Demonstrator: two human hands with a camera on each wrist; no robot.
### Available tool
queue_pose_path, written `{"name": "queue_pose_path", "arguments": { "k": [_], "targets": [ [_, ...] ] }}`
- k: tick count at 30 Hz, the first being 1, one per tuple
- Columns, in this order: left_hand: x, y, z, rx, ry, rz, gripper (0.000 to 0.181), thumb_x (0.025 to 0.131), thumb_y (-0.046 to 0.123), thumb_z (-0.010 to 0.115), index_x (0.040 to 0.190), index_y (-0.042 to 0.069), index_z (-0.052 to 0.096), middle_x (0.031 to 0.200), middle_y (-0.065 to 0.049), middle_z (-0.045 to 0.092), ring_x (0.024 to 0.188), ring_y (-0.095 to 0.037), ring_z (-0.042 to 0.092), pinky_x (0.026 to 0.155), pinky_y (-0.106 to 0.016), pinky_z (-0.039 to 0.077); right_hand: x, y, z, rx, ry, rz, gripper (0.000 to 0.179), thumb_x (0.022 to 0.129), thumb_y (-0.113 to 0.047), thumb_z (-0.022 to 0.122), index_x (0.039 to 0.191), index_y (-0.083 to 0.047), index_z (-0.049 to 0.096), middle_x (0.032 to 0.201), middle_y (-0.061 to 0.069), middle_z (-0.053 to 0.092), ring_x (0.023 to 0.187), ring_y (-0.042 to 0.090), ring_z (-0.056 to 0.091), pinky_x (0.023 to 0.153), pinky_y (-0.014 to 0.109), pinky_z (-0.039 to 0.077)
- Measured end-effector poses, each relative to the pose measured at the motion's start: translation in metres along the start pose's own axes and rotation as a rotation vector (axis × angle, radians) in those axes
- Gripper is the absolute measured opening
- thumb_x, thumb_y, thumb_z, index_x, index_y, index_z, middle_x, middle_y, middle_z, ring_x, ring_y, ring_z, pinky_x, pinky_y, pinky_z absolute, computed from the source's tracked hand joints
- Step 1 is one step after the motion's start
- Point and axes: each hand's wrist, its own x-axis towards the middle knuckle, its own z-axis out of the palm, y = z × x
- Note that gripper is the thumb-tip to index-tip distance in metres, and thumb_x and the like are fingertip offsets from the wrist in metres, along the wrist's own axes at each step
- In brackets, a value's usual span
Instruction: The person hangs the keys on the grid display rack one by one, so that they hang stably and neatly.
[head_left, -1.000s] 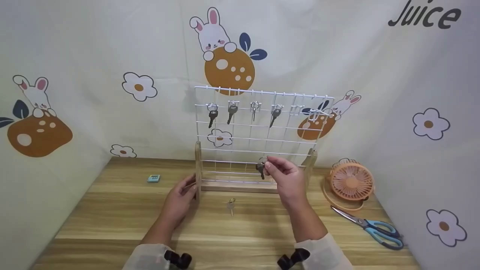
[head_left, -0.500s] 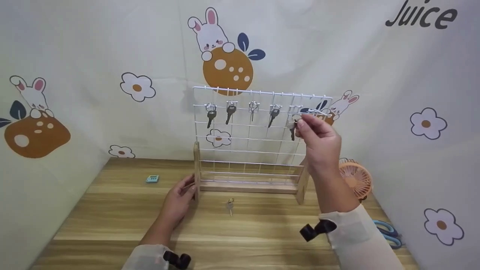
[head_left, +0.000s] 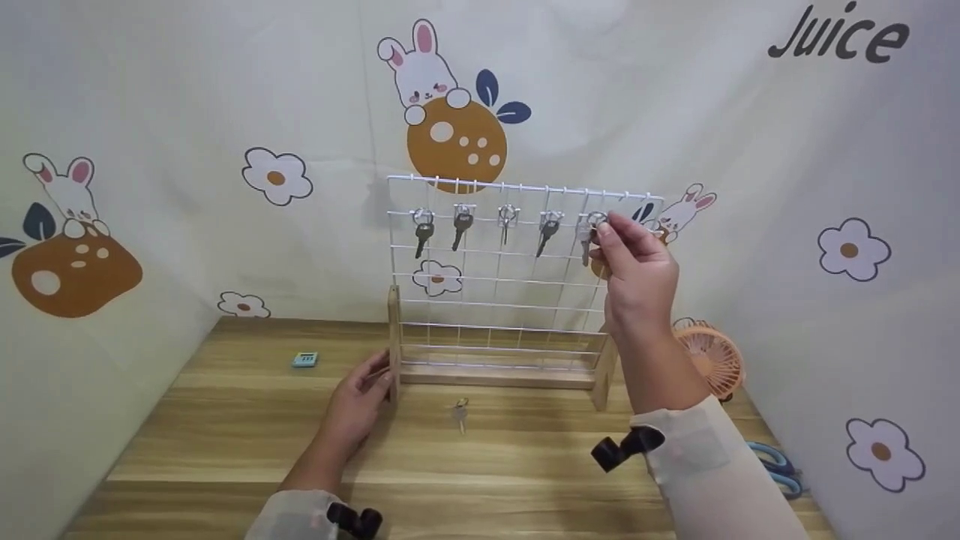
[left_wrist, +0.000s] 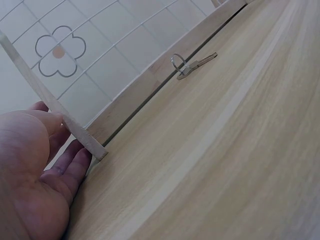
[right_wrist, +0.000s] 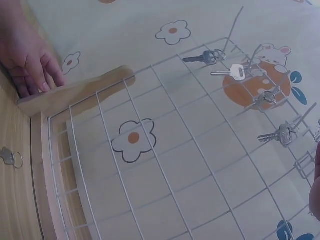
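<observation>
My right hand (head_left: 643, 281) pinches the ring of a key (head_left: 586, 251) at the fifth hook of a white wire grid rack (head_left: 487, 305). Whether the ring is over the hook is hidden by the fingers. Several keys (head_left: 424, 238) hang from the hooks to the left. Down at the rack's left wooden leg (left_wrist: 75, 125), my left hand (head_left: 360, 401) holds the leg's lower part, thumb against its edge and fingers partly behind it. Another key (head_left: 461, 417) with a ring lies on the table before the rack. Only a sliver of my right hand (right_wrist: 315, 192) shows in the right wrist view.
A small teal timer-like device (head_left: 305, 360) lies on the wooden table (head_left: 225, 435) at left. On the right, an orange fan (head_left: 712, 356) and blue-handled scissors (head_left: 780, 472) are partly covered by my right arm. A printed cloth (head_left: 322, 90) surrounds the table.
My right hand has carried the key up and right from low before the grid to the fifth hook, rising slightly more in the last half second. My left hand has stayed put.
</observation>
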Motion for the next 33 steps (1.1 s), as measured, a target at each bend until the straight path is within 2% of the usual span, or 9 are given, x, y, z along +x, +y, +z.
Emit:
{"name": "queue_pose_path", "arguments": {
  "k": [5,11,17,20,25,29,33],
  "targets": [
    [0.0,-0.002,-0.001,0.02,-0.006,0.008,0.048,0.112,0.025,0.059,0.159,0.022,0.051,0.162,-0.007,0.053,0.153,-0.03,0.051,0.125,-0.041,0.049,0.001,0.0,0.003,-0.002,0.024,-0.014,0.033,0.097,-0.009,0.079,0.127,0.003,0.073,0.101,0.003,0.076,0.076,0.011,0.072,0.065,0.02,0.062],
    [0.0,-0.003,-0.001,0.002,-0.007,-0.007,0.048,0.112,0.024,0.058,0.159,0.023,0.051,0.163,-0.007,0.052,0.153,-0.03,0.051,0.125,-0.04,0.048,0.001,0.005,0.002,-0.06,0.019,-0.019,0.031,0.099,-0.011,0.078,0.128,0.0,0.073,0.104,0.002,0.074,0.08,0.01,0.073,0.068,0.019,0.063],
    [0.001,-0.002,0.0,0.013,0.006,-0.012,0.046,0.111,0.024,0.059,0.157,0.024,0.053,0.161,-0.006,0.054,0.152,-0.029,0.052,0.125,-0.042,0.049,-0.003,0.02,-0.007,-0.065,0.017,-0.017,0.03,0.1,-0.008,0.075,0.129,0.002,0.072,0.105,0.002,0.072,0.087,0.011,0.073,0.084,0.023,0.067],
    [0.001,-0.001,0.001,0.013,0.008,-0.01,0.046,0.111,0.023,0.059,0.157,0.025,0.054,0.161,-0.005,0.055,0.151,-0.029,0.053,0.125,-0.043,0.049,-0.01,0.032,-0.013,-0.042,0.023,0.007,0.025,0.101,-0.006,0.074,0.125,0.0,0.073,0.104,0.002,0.072,0.092,0.012,0.073,0.089,0.026,0.068],
    [0.001,-0.001,0.002,0.011,0.007,-0.004,0.046,0.111,0.021,0.059,0.156,0.027,0.054,0.16,-0.005,0.056,0.151,-0.028,0.053,0.124,-0.043,0.05,-0.026,0.063,-0.019,0.027,0.054,0.072,0.014,0.099,-0.001,0.073,0.111,-0.007,0.077,0.099,0.004,0.074,0.089,0.014,0.073,0.085,0.027,0.068],
    [0.002,-0.001,0.001,0.0,0.001,-0.004,0.046,0.111,0.022,0.06,0.156,0.025,0.054,0.16,-0.005,0.055,0.15,-0.026,0.053,0.124,-0.041,0.05,-0.042,0.094,-0.02,0.081,0.044,0.108,0.012,0.097,0.005,0.073,0.105,-0.004,0.077,0.094,0.005,0.073,0.084,0.013,0.072,0.079,0.026,0.067],
    [0.001,-0.002,0.001,-0.012,-0.004,0.004,0.047,0.111,0.022,0.059,0.158,0.023,0.052,0.161,-0.005,0.054,0.152,-0.027,0.052,0.123,-0.04,0.051,-0.059,0.12,-0.018,0.072,-0.002,0.161,0.011,0.097,0.007,0.071,0.105,0.001,0.076,0.089,0.002,0.072,0.079,0.013,0.071,0.075,0.024,0.066]
  ]
}}
